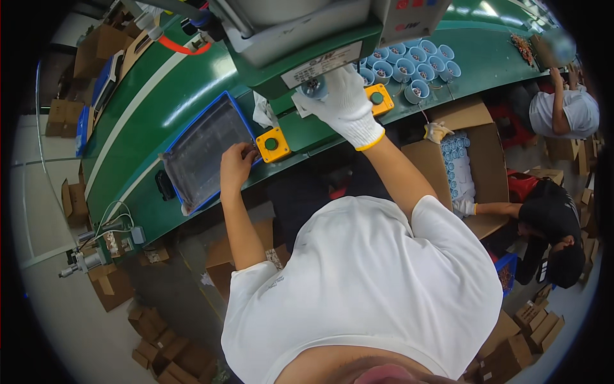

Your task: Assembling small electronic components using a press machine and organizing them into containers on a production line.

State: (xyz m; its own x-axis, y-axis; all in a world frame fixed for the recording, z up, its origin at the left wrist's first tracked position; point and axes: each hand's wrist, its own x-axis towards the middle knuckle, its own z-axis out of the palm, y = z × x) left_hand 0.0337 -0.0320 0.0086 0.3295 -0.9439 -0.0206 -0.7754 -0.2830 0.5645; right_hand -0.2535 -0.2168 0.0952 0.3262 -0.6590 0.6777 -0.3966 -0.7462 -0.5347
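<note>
My right hand point(345, 105), in a white knit glove with a yellow cuff, is closed around a light-blue cup point(313, 89) beneath the green-and-grey machine head point(307, 54). The cup's inside shows small parts, but the machine hides some of it. My bare left hand point(236, 165) lies at the right rim of a blue-edged tray point(208, 150), its fingers curled together. Whatever they hold, if anything, is hidden. Just right of that hand sits a yellow box with a green button point(273, 144). A second yellow button box point(380, 99) is beside my gloved hand.
Several light-blue cups point(417, 91) with parts inside stand on the green bench point(467, 73). At the right, an open carton point(492, 150) holds rows of blue pieces, and a co-worker's gloved hand point(464, 207) reaches in. Another person point(563, 112) sits farther right. Cardboard boxes point(176, 355) lie lower left.
</note>
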